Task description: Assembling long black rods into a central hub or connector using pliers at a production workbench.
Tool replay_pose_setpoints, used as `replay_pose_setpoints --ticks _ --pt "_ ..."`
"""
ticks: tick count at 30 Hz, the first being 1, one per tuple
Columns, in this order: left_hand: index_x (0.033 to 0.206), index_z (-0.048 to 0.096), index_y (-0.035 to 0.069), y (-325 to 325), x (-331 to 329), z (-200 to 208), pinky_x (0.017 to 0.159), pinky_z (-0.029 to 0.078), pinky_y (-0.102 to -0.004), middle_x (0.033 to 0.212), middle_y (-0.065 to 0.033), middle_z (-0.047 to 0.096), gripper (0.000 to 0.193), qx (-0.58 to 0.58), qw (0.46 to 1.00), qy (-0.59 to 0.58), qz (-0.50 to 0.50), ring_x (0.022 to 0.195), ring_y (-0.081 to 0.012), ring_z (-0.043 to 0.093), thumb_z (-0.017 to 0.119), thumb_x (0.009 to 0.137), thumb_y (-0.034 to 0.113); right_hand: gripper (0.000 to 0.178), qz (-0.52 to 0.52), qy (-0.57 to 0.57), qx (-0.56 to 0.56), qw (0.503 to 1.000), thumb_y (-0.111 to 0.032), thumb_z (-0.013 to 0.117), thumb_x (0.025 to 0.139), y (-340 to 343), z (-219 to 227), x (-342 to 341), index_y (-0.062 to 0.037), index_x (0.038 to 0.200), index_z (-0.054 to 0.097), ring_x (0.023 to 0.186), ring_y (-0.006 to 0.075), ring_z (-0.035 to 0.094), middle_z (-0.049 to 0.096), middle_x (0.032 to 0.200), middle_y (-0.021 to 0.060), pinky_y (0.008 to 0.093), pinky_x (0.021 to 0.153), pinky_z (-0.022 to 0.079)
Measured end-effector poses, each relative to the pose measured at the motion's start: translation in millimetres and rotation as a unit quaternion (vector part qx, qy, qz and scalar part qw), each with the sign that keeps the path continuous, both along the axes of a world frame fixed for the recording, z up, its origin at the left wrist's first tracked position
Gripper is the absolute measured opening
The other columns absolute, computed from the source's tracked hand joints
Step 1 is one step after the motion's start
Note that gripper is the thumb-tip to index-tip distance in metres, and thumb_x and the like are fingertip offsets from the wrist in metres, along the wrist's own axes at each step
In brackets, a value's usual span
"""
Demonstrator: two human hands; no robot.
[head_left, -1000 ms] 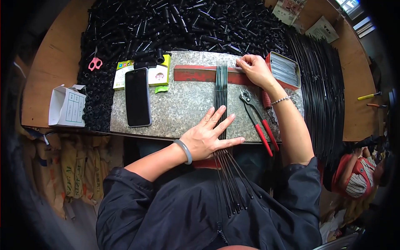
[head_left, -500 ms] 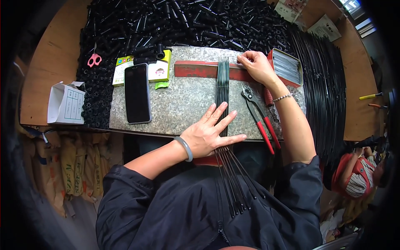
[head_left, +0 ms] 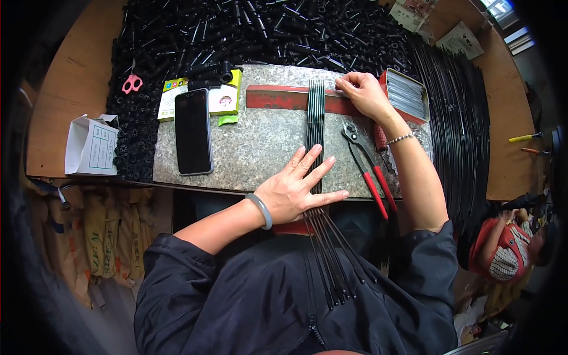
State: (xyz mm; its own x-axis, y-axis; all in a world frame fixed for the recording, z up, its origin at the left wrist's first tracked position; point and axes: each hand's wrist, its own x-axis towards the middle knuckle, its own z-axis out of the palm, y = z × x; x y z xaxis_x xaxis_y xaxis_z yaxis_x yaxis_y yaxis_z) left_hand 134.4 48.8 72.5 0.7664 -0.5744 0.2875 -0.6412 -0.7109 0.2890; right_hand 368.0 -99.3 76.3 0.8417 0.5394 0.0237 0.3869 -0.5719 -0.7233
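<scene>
My left hand [head_left: 290, 190] lies flat with its fingers spread across a row of thin black rods [head_left: 316, 127]. The rods' far ends rest side by side on a red metal bar [head_left: 275, 97]; their knobbed near ends fan out over my lap. Above the right part of that bar, my right hand [head_left: 365, 93] is closed in a pinch, fingertips just right of the rod ends. Whatever it pinches is too small to make out. Red-handled pliers [head_left: 368, 168] lie between the rods and my right forearm. A tin of thin silvery pieces [head_left: 405, 97] stands beside my right wrist.
A phone [head_left: 194, 133] leans on a green-and-white box [head_left: 225, 99] at left. Black tubular parts [head_left: 266, 32] are heaped behind; long black rods [head_left: 458, 124] lie at right. Pink-handled scissors [head_left: 132, 84] and a white carton [head_left: 92, 147] are far left. Another person [head_left: 503, 245] sits at right.
Both hands keep nearly the same place and pose. The whole view has shifted very slightly, and the other person at the right has moved a little.
</scene>
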Motion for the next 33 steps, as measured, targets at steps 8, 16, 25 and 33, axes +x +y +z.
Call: replay_pose_setpoints --ticks 8,16,25,33 --pt "0.134 0.042 0.043 -0.5 0.1 -0.2 0.103 0.032 -0.0581 0.142 -0.0196 0.034 0.069 0.0 1.0 -0.005 -0.001 0.131 -0.0484 0.03 0.064 0.074 0.02 0.029 0.015 0.024 0.006 1.0 -0.027 0.062 0.087 6.2 1.4 0.3 0.0017 0.088 0.068 0.065 0.0077 0.054 0.063 0.069 0.0041 0.026 0.063 0.045" --pt "0.134 0.042 0.043 0.6 0.7 -3.4 0.104 0.032 -0.0579 0.142 -0.0203 0.035 0.07 -0.001 1.0 -0.008 -0.005 0.131 -0.0485 0.03 0.063 0.073 0.019 0.029 0.044 0.081 -0.013 0.996 -0.025 0.063 0.089 11.7 14.3 2.6 0.0026 0.086 0.068 0.065 0.0034 0.049 0.06 0.069 -0.0011 0.0222 0.06 0.044" --pt "0.135 0.042 0.042 0.8 1.1 -3.0 0.103 0.033 -0.0578 0.142 -0.021 0.035 0.069 -0.008 1.0 -0.012 -0.004 0.13 -0.0487 0.032 0.062 0.073 0.019 0.028 0.047 0.043 -0.032 0.997 -0.026 0.065 0.084 15.4 14.6 3.3 0.0005 0.092 0.07 0.062 0.0079 0.057 0.066 0.068 0.0075 0.0269 0.062 0.048" --pt "0.134 0.043 0.042 1.3 -0.4 -3.0 0.103 0.033 -0.0578 0.142 -0.021 0.035 0.067 -0.01 1.0 -0.011 -0.004 0.13 -0.0484 0.032 0.06 0.075 0.018 0.027 0.057 0.084 -0.03 0.994 -0.027 0.065 0.084 17.3 16.5 5.3 -0.001 0.093 0.07 0.063 0.0069 0.056 0.066 0.069 0.0073 0.0264 0.062 0.048"
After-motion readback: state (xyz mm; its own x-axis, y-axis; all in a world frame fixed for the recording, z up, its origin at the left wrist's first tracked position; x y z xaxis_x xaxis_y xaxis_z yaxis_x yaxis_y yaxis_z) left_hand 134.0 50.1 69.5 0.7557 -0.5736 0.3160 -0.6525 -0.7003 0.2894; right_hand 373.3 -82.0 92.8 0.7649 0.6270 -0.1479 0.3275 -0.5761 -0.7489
